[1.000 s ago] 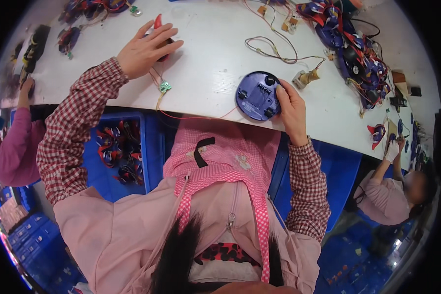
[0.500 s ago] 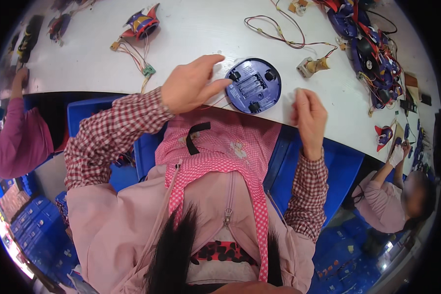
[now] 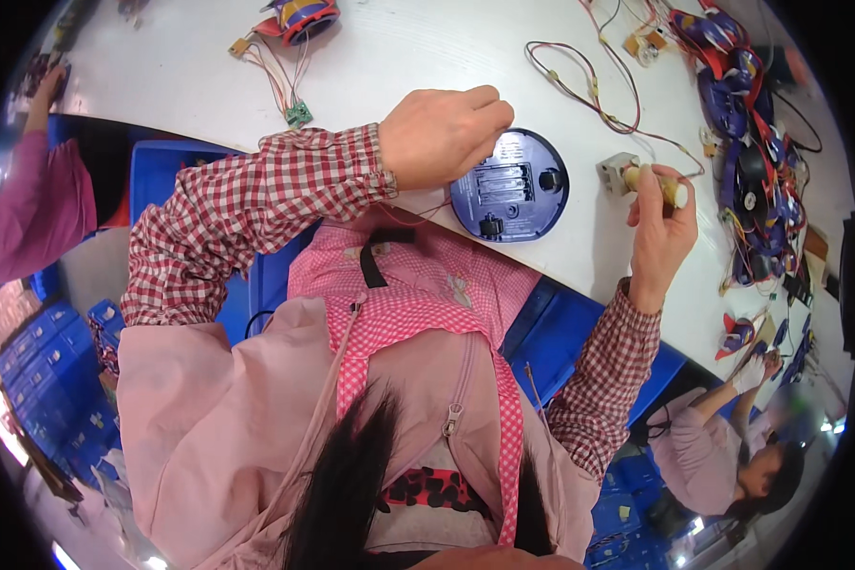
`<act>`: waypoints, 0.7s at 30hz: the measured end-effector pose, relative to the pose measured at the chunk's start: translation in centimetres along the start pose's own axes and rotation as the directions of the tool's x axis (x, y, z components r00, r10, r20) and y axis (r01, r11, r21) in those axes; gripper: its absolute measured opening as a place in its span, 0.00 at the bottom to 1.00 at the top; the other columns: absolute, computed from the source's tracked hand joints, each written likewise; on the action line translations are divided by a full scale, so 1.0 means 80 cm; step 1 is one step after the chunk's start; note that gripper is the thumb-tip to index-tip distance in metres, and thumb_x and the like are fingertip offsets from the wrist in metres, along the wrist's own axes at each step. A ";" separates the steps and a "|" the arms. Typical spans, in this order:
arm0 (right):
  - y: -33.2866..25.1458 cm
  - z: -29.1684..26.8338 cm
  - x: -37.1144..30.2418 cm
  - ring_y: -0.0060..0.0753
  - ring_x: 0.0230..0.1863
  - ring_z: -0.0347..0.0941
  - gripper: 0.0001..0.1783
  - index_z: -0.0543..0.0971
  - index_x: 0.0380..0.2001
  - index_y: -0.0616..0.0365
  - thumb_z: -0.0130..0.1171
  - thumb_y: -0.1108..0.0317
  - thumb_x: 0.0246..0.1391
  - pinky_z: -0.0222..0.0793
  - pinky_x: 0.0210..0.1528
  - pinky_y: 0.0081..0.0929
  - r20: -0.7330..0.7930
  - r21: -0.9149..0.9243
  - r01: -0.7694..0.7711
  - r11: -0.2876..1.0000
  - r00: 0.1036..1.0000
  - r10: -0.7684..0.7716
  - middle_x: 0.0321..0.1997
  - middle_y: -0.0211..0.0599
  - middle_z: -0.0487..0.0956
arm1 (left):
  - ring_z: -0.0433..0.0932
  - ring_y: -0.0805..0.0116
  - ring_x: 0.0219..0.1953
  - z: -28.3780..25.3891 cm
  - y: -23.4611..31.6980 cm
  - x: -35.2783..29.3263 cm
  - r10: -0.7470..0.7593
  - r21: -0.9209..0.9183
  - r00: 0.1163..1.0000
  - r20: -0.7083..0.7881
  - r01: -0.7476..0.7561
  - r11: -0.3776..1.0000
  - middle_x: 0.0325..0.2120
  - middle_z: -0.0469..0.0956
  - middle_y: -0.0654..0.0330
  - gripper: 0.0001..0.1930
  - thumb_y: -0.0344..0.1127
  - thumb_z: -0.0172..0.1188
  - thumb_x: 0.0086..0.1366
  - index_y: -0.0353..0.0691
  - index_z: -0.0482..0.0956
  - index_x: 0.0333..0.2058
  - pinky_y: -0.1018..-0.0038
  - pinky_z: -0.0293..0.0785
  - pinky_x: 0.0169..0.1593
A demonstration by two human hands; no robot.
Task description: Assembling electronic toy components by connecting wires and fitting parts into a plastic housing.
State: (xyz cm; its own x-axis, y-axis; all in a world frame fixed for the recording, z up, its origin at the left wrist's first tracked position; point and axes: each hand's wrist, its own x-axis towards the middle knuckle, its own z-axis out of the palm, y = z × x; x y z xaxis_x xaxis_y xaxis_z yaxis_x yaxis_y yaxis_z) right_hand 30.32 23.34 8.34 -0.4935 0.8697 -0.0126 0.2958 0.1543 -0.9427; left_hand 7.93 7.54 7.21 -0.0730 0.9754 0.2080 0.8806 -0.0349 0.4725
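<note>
A round purple toy base [image 3: 534,217] with black wheels and a battery compartment lies underside up near the table's front edge. My left hand [image 3: 442,138] is over its upper left rim, fingers curled together. Whatever those fingertips may pinch is hidden. To the right of the base, my right hand [image 3: 660,242] grips a yellowish cylinder [image 3: 673,194] between thumb and fingers. A grey block [image 3: 618,173] sits at the cylinder's far end, and a thin wire runs to it. Another thin red wire [image 3: 422,212] leads left from the base.
At the back left, a purple and red toy part [image 3: 301,19] trails wires to a green circuit board [image 3: 298,115]. Looped wires [image 3: 589,90] lie behind the base. Heaped purple assemblies [image 3: 752,190] line the right side. Co-workers sit left [image 3: 43,204] and right [image 3: 698,446].
My right hand has moved right and taken hold of the yellowish cylinder. My left hand has come rightward over the base, its fingers now curled. The whole view has also shifted.
</note>
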 end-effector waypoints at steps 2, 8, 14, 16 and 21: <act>-0.003 0.010 -0.002 0.13 0.21 0.64 0.09 0.74 0.37 0.63 0.58 0.69 0.56 0.60 0.22 0.11 -0.023 0.082 0.031 0.996 0.999 -0.029 0.29 0.32 0.77 | 0.77 0.58 0.28 -0.002 -0.004 -0.007 -0.059 -0.082 0.998 -0.007 0.058 0.995 0.32 0.74 0.57 0.10 0.39 0.55 0.62 0.39 0.74 0.36 0.68 0.73 0.30; -0.015 0.022 -0.013 0.14 0.21 0.65 0.08 0.74 0.37 0.62 0.57 0.68 0.57 0.61 0.21 0.12 -0.077 0.176 0.082 0.981 0.995 -0.070 0.30 0.33 0.78 | 0.76 0.57 0.28 -0.008 -0.001 0.006 -0.085 -0.032 0.994 0.063 0.087 0.996 0.30 0.74 0.56 0.10 0.40 0.56 0.60 0.39 0.75 0.34 0.68 0.73 0.31; -0.039 0.031 -0.029 0.15 0.22 0.65 0.11 0.74 0.40 0.65 0.54 0.68 0.59 0.63 0.23 0.13 -0.132 0.233 0.134 0.963 0.986 -0.106 0.31 0.36 0.78 | 0.77 0.54 0.26 -0.003 -0.014 0.001 -0.084 -0.098 0.994 0.074 0.092 0.991 0.24 0.75 0.52 0.12 0.39 0.55 0.60 0.37 0.75 0.37 0.66 0.72 0.31; -0.046 0.029 -0.031 0.15 0.22 0.65 0.12 0.74 0.41 0.66 0.53 0.68 0.60 0.63 0.23 0.13 -0.158 0.241 0.145 0.960 0.981 -0.109 0.32 0.37 0.78 | 0.76 0.53 0.25 -0.005 -0.011 -0.005 -0.108 -0.154 0.993 0.056 0.116 0.981 0.22 0.75 0.51 0.12 0.38 0.54 0.60 0.37 0.75 0.38 0.65 0.72 0.30; -0.070 0.045 -0.039 0.17 0.23 0.66 0.11 0.73 0.41 0.67 0.52 0.70 0.60 0.65 0.26 0.14 -0.070 0.254 0.122 0.960 0.992 -0.108 0.33 0.38 0.78 | 0.76 0.50 0.24 -0.016 -0.009 -0.009 -0.209 -0.196 0.978 -0.021 0.201 0.960 0.20 0.76 0.48 0.11 0.36 0.52 0.59 0.34 0.74 0.37 0.62 0.72 0.30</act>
State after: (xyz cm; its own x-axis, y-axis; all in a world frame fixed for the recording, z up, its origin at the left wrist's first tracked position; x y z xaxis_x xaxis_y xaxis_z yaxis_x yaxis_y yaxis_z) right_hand 27.27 18.08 12.48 -0.4643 0.8785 0.1123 0.0161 0.1351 -0.9907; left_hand 6.78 6.60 7.80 -0.2653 0.9564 0.1223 0.7387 0.1201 0.6633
